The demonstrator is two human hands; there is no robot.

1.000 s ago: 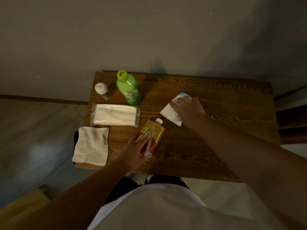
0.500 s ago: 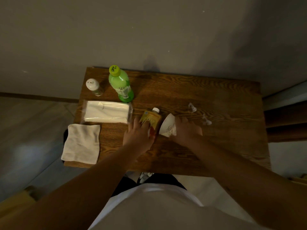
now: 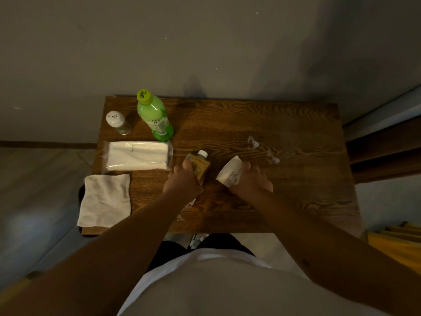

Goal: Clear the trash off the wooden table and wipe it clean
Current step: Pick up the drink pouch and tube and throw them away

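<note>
While the left hand's (image 3: pixel 182 182) fingers (image 3: pixel 188 164) were wrapped around the carton (image 3: pixel 198 166), the right hand (image 3: pixel 250 181) was clamped on the cup (image 3: pixel 230 173), both near the middle of the tabletop (image 3: pixel 284 201). Lifting both straight up, carton upright, would likely avoid drips. Scraps (image 3: pixel 252 141) beyond and the cloth (image 3: pixel 106 199) at the left edge awaited their turn.
</note>
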